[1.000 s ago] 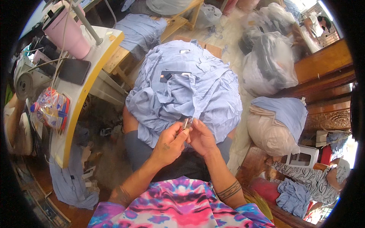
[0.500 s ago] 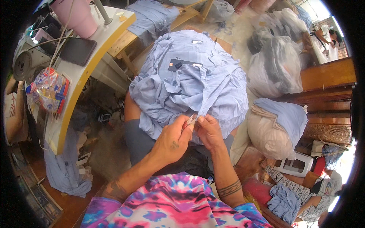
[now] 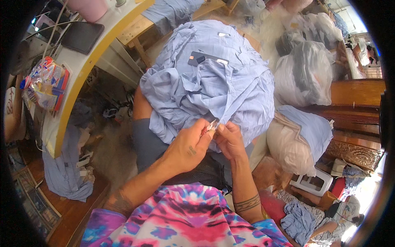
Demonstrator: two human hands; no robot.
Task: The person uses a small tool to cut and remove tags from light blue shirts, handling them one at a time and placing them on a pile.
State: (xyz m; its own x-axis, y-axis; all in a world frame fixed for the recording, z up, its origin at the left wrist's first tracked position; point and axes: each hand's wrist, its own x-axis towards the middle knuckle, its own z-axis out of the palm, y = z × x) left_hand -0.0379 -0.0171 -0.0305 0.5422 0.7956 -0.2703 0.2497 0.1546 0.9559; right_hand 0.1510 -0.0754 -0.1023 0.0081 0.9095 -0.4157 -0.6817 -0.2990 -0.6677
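Observation:
A large heap of light blue cloth lies bunched over my lap. At its near edge, my left hand is closed around small red-handled snips with a pale pointed tip. Close beside it, almost touching, my right hand pinches a narrow strip of that cloth between thumb and fingers. The strip runs up taut from the fingertips into the folds. A dark flat tag and a small white label show on the upper part of the heap. My fingers partly hide the snips.
On my left is a yellow-edged table bearing a dark phone, a pink cup and a colourful plastic packet. To my right stand a clear bag, a cloth-topped bundle and a white stool.
My view has shifted slightly, so the table sits higher and further left. Both hands keep their hold near the cloth's edge, with the snips' tip still beside the pinched strip.

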